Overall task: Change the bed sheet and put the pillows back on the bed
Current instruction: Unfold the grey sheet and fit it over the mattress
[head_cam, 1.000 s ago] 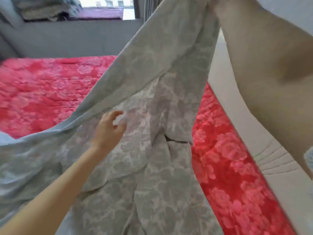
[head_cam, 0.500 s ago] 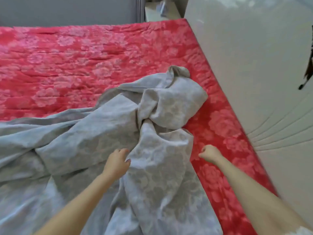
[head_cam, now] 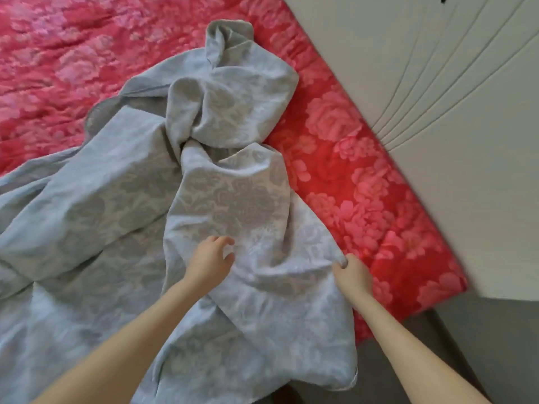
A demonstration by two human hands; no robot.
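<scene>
As viewed from above the near edge of the bed, the grey sheet (head_cam: 233,199) lies crumpled on the red floral bed cover (head_cam: 350,170) and is not spread flat. Its bulk covers the near-left part of the bed. A twisted, bunched length runs up toward the middle and ends in a knot of folds not far from the headboard (head_cam: 437,112). The lower part of the sheet hangs over the near edge of the bed, in front of the grey floor (head_cam: 472,345).

My left hand (head_cam: 211,260) rests on top of the sheet, palm down and well inside its edges. The fingers (head_cam: 226,242) are bent onto the cloth and slightly spread. I cannot tell whether any fold is caught beneath them.

My right hand (head_cam: 354,275) is at the sheet's right-hand edge, close to the bed's near corner on the headboard side. Thumb and fingers are clamped on that edge, with a small tuck of fabric pinched between them, and creases fan out from that point toward the left hand.

A strip of red cover shows bare between the sheet and the headboard — widest beside the knot, narrower by my right hand. More bare red cover shows across the far-left part of the bed. The headboard is pale and padded, with curved seams, and stands directly against the bed's right edge.
</scene>
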